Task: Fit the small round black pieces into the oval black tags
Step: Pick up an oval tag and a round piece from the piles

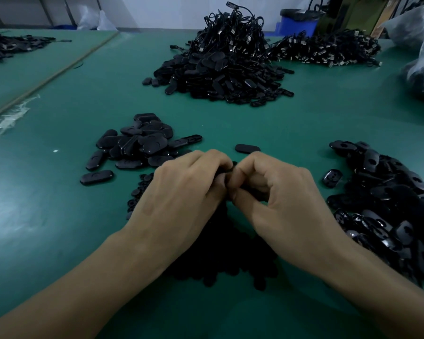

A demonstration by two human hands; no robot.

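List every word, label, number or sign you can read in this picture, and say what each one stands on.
None can be read.
The oval black tags in the left pile bear only a small curved raised mark, no letters.
The brown carton at the far right shows nothing legible: too blurred.
The blue bin shows no label.

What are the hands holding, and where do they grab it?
The left hand and right hand pinch a black piece between their fingertips. The gripped part is hidden.

Head-worn view, forward-down, close.
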